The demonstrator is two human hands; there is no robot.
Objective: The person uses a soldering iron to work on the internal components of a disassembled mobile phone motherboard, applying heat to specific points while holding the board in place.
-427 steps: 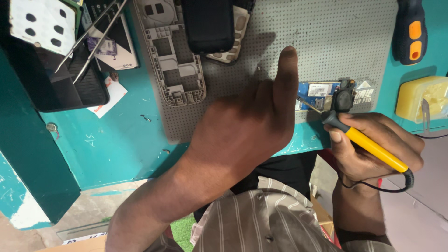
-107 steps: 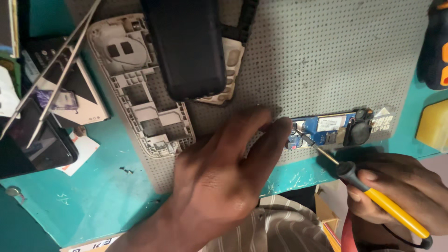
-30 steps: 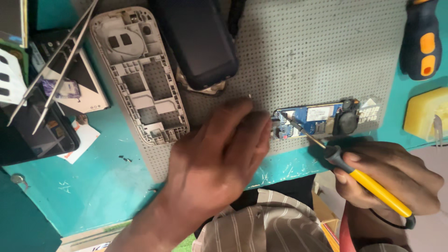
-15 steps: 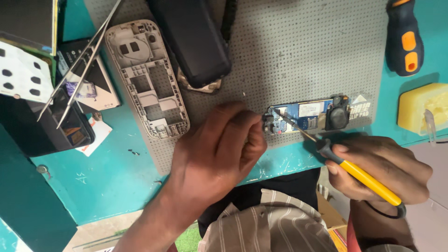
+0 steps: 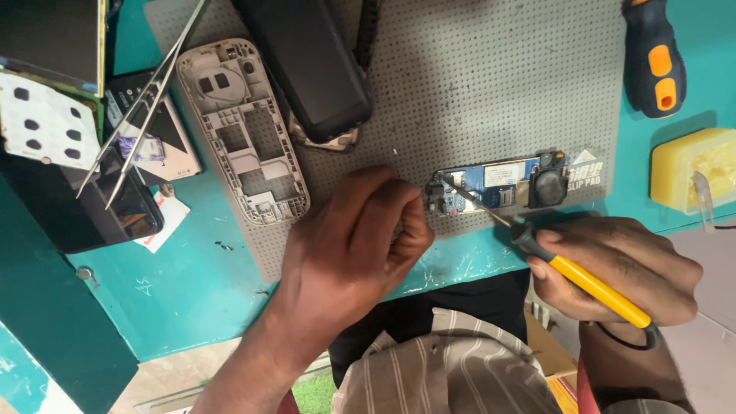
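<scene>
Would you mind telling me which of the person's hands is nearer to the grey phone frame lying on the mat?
Left. The left hand lies just right of and below the grey phone frame; the right hand, holding the yellow-handled tool, is far off to the right.

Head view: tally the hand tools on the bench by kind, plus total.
Soldering iron, yellow handle, in the right hand, tip on the blue circuit board: 1
Screwdriver, black and orange: 1
Metal tweezers: 1
Total: 3
</scene>
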